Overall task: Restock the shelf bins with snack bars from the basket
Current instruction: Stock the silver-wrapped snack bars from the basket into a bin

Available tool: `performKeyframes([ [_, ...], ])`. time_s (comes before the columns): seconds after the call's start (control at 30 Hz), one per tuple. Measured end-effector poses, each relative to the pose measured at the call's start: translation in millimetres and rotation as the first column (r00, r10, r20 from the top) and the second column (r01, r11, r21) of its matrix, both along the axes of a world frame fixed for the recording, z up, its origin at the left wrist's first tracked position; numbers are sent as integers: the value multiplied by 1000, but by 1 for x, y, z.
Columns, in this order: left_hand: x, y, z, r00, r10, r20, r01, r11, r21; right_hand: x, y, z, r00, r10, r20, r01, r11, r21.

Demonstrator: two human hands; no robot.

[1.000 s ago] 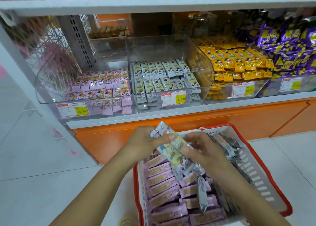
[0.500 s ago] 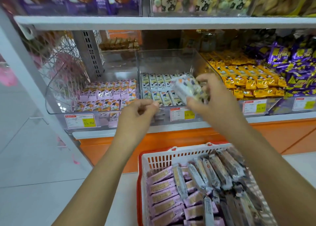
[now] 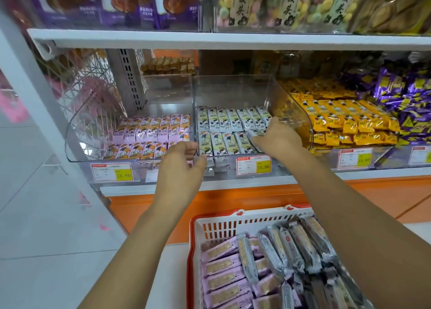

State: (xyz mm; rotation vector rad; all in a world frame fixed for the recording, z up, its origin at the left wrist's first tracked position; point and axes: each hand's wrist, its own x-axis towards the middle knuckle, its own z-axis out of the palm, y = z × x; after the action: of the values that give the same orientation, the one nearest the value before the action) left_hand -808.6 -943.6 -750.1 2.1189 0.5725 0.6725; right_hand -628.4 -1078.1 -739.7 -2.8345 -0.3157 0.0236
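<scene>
Under right hand (image 3: 277, 138), grey snack bars (image 3: 253, 134).

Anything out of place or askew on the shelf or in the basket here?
Minor only. A few loose bars lie low at the front of the middle bin, beside the price tag, off the neat rows above. In the basket, one grey bar sits crosswise on the pink bars.

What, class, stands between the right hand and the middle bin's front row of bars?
Nothing visible. The right hand is inside the open middle bin, at the front row of white bars. The left hand hangs off to the side, at the bin's front left corner.
</scene>
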Motion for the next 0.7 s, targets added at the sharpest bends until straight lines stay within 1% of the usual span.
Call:
performKeyframes([
  [0.2,1,-1,-2,1000,-10,-1,10,1000,25,1,0,-3,998,46,-51,-51,994,-100],
  [0.37,1,-1,-8,1000,-24,4,24,1000,19,3,-5,-1,993,64,-98,-67,997,-24],
  [0.53,-6,-5,-14,999,-46,9,45,999,30,-5,-17,5,990,129,-58,-130,991,-11],
  [0.6,-13,-11,-16,997,-79,-5,79,996,33,-14,-26,4,980,197,7,-197,979,45],
  [0.63,-17,-15,-18,993,-113,-29,114,993,44,-21,-31,1,968,233,90,-242,964,109],
  [0.7,-25,-24,-25,971,-205,-121,214,974,67,-39,-44,-6,904,272,330,-359,902,239],
])
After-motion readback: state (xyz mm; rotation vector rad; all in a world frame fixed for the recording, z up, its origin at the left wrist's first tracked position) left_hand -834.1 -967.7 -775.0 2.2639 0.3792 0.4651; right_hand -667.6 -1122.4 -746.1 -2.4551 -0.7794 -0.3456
